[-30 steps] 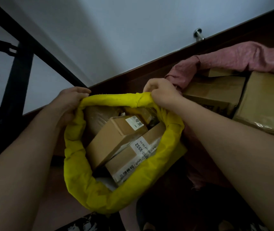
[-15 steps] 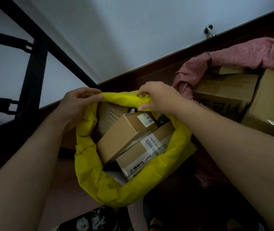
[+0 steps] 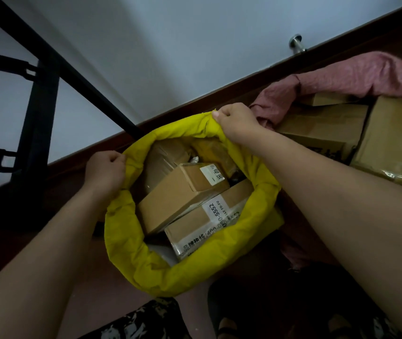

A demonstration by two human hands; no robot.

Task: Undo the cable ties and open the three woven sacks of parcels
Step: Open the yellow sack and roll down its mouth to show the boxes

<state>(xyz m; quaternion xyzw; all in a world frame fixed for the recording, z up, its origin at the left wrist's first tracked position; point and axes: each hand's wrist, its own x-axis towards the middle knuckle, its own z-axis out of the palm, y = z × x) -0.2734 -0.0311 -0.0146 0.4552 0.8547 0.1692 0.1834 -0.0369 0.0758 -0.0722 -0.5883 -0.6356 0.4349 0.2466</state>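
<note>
Both hands grip the yellow sack rim on brown floor by white wall

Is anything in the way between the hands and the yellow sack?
No, nothing. Both hands already grip the rolled rim of the yellow sack: the left hand on its left side, the right hand at the far edge. Its mouth is open, showing the cardboard boxes.

"5552" on the white label of the lower parcel
</note>
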